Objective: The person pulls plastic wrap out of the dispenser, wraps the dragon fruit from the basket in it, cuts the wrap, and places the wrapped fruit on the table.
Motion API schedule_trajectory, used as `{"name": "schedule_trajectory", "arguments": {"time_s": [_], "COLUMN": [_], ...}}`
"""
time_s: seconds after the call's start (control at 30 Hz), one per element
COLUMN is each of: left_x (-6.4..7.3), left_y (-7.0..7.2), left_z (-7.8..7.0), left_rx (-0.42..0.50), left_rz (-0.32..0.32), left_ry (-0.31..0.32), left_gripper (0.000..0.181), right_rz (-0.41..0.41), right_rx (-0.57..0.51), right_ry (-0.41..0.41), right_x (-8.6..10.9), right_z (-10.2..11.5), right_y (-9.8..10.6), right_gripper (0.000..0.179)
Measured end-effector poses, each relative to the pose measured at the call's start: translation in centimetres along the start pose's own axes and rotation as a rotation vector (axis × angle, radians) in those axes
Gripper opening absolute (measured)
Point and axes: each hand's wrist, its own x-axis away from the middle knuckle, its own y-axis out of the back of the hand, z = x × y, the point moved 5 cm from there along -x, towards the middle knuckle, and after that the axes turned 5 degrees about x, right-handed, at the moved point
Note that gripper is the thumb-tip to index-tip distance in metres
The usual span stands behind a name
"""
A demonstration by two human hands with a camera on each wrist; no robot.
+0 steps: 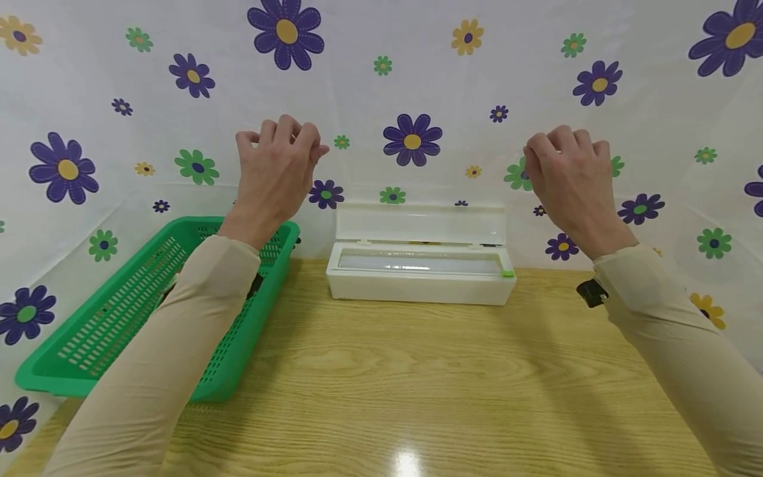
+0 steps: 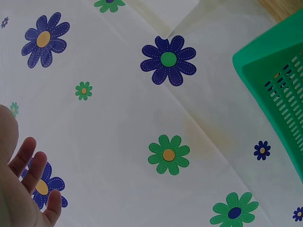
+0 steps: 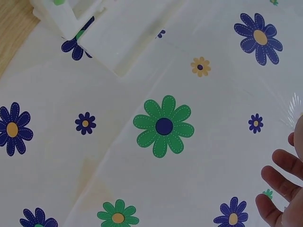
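Observation:
Both hands are raised in front of the flowered backdrop, apart at about the same height. Thumb and fingertips of my left hand (image 1: 277, 156) pinch together at the upper left. On the other side, my right hand (image 1: 569, 165) makes the same pinch. Between them stretches a sheet of clear cling film, nearly invisible; its creases show as cling film (image 3: 294, 108) beside the fingers in the right wrist view. Below and between the hands stands a white cling film dispenser (image 1: 417, 288), its lid (image 1: 420, 222) up and a roll of film (image 1: 420, 263) inside.
A green perforated basket (image 1: 238, 374) stands at the left under my left forearm, with some items partly hidden in it. The wooden table (image 1: 405, 371) meets the white flowered sheet (image 1: 357, 99) behind the dispenser. A green slider (image 1: 507, 273) sits at the dispenser's right end.

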Motion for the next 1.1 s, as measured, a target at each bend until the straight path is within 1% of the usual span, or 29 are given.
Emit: {"name": "schedule_trajectory", "arguments": {"time_s": [0.4,0.53,1.1], "left_x": [-0.03,-0.04,-0.19], "left_y": [0.28,0.37,0.73], "left_z": [-0.02,-0.03,-0.12], "left_rx": [0.004,0.005,0.003], "left_rz": [-0.008,-0.010,-0.026], "left_ry": [-0.002,-0.004,-0.012], "left_gripper": [0.033,0.033,0.034], "right_rz": [-0.005,-0.006,-0.032], "right_rx": [0.005,-0.008,-0.011], "right_ry": [0.002,-0.001,0.000], "right_x": [-0.13,-0.10,-0.03], "right_z": [0.05,0.01,-0.03], "right_y": [0.26,0.32,0.68], "right_gripper": [0.024,0.025,0.026]}}
